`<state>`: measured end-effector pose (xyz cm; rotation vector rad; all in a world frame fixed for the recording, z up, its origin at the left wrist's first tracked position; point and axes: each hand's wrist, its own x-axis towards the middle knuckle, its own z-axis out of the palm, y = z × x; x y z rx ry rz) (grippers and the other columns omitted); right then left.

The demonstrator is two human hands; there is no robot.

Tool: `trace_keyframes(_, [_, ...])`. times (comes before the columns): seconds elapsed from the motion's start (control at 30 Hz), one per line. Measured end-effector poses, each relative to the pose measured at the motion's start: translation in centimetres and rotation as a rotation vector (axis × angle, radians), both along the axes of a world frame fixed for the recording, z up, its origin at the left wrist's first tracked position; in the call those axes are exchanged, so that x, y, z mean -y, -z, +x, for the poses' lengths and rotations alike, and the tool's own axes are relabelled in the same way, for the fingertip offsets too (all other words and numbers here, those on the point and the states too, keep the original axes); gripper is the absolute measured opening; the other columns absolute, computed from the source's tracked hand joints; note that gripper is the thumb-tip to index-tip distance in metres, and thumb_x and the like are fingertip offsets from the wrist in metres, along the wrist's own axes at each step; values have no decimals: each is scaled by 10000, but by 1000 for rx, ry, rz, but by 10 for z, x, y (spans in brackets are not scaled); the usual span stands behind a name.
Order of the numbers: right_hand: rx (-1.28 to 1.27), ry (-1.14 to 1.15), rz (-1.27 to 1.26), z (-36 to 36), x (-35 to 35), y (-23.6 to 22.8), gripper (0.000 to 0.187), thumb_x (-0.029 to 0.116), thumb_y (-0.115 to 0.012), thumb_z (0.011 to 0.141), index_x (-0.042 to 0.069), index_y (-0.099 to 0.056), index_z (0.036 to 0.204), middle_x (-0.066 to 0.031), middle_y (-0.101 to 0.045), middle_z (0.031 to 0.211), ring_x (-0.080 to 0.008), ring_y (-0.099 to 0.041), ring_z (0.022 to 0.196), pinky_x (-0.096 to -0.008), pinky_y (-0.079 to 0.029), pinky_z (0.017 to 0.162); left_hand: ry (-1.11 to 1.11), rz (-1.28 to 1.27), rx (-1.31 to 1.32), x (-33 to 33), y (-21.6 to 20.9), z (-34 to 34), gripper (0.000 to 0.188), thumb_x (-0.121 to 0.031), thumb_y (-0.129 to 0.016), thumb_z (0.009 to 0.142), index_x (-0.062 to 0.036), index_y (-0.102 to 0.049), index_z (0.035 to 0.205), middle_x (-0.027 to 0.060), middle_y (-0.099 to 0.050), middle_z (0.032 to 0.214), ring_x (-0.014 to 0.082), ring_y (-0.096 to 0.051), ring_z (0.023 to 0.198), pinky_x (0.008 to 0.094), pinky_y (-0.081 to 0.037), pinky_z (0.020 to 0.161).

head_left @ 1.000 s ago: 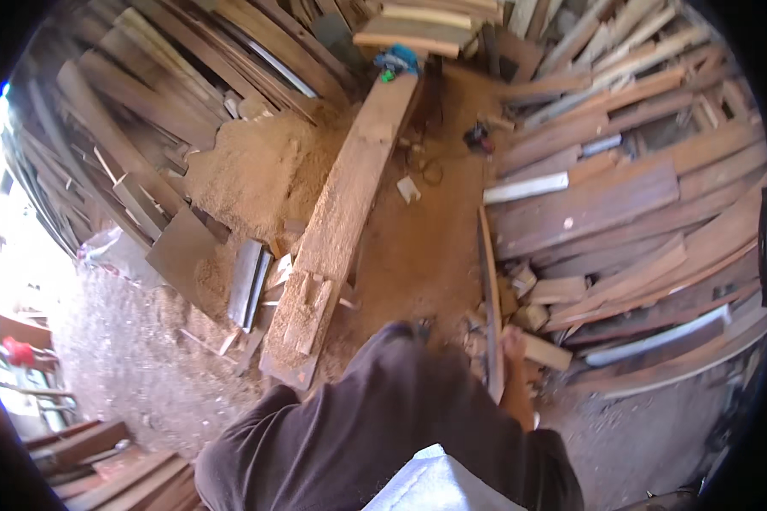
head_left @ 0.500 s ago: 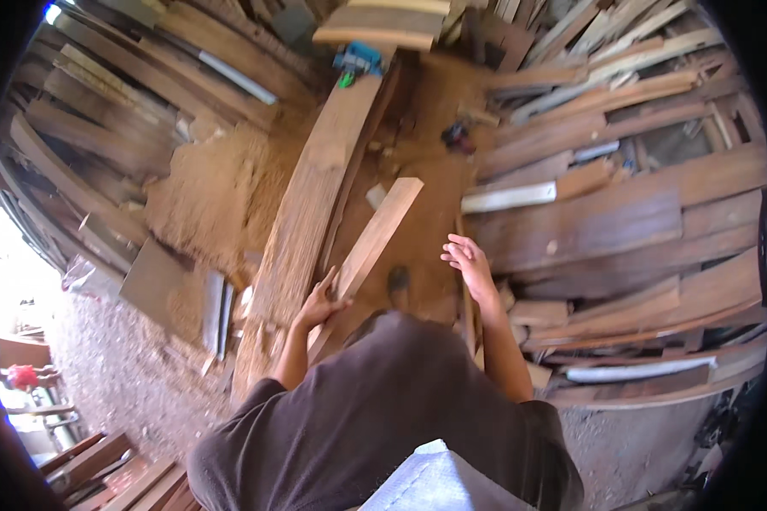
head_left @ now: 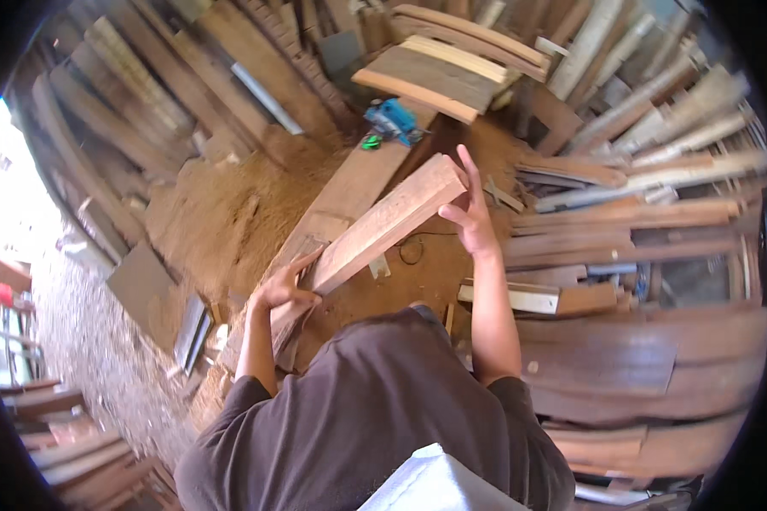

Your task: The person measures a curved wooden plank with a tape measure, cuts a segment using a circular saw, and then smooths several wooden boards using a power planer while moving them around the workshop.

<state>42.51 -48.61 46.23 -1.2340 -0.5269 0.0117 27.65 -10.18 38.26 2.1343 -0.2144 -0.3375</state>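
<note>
A squared wooden board [head_left: 392,220] is raised between my two hands, slanting from near left to far right over the bench plank. My left hand [head_left: 281,289] grips its near end, thumb and fingers apart on either side. At the far end my right hand [head_left: 475,223] holds the board, thumb on the near side and a finger stretched along the end face. Below lies a long thick plank [head_left: 341,183] with a rough, splintered near part. On this plank's far end sits a blue power tool [head_left: 392,119] with a green part [head_left: 371,142].
Stacked boards [head_left: 588,349] line the right side, and more planks [head_left: 136,77] lean at the far left. A sawdust heap [head_left: 222,213] lies left of the plank. Beyond the tool are cut boards [head_left: 426,72]. A dark cord [head_left: 412,249] loops on the floor.
My right hand has come from free air onto the board's far end. The board has been lifted and turned toward the right, my left hand staying on its near end. The view has swung.
</note>
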Motion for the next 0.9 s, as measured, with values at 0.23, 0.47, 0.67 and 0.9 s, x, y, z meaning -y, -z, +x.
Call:
trace_keyframes(0.23, [-41,-269,24,66,-93,11,1019,251,-825,750,63,-316,1613,-125,-485,1477,-276,-477,1393,-437,-387,1190,-364,-258,-194,-16,20,2,1086,-219,-833,627,-137,-413,1625,162,-423,1655,287,-366,1537,389,-269,1261])
trace_keyframes(0.47, [210,-594,-16,63,-165,-27,1349,399,-1063,532,78,-281,1583,-126,-432,1385,-277,-485,1319,-411,-402,1140,-1052,91,20,63,-26,-64,912,-72,-689,657,-98,-500,1549,186,-530,1550,343,-478,1451,414,-365,1220])
trace_keyframes(0.67, [746,-824,152,49,-187,-78,954,338,-1013,613,-16,-529,1354,-165,-554,1180,-325,-544,1101,-445,-464,963,-1691,-206,444,133,19,-64,457,-52,-753,903,-46,-692,1357,102,-737,1295,162,-678,1172,322,-521,1043])
trace_keyframes(0.9, [743,-1112,167,65,-192,-73,557,215,-974,640,59,-659,1072,-128,-544,1042,-308,-561,1022,-421,-495,874,-2047,-139,585,153,59,-34,270,-97,-628,1007,-18,-707,1253,124,-754,1151,205,-701,1052,331,-547,991])
